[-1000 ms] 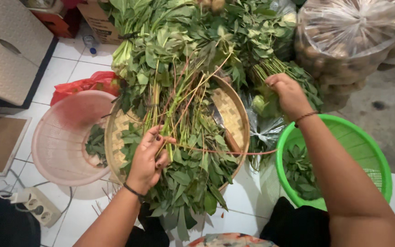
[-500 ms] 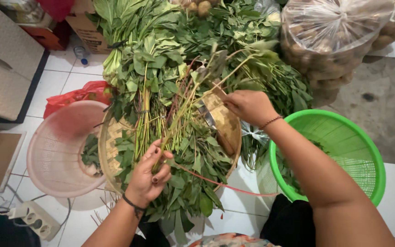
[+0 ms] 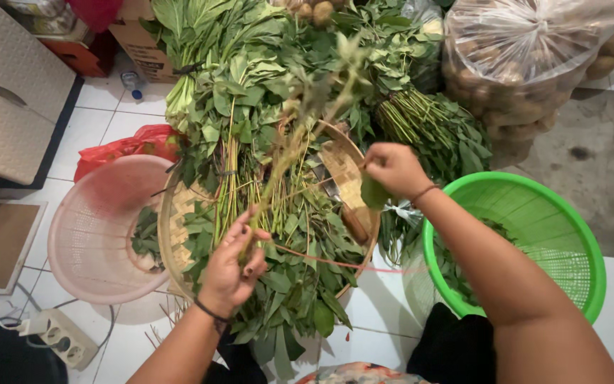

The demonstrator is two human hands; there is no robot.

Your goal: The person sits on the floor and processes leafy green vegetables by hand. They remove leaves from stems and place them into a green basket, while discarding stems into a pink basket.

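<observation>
A: Where's the leafy stem?
B: Over the woven tray on the floor; left hand is closed round its lower end, and it runs up and away
A: The right hand?
B: Further right, pinching a plucked leaf, beside the green basket

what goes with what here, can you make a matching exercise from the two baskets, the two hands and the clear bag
Match each thing to its place or state.

1. pink basket
2. green basket
3. left hand
4. right hand
5. clear bag

a. pinches a single green leaf
b. top right, full of brown round tubers
c. grips a leafy stem, held upright
d. on the tiles to the left of the woven tray
e. under the right forearm, some leaves inside

Pairs: 1-d, 2-e, 3-c, 4-a, 5-b
</observation>
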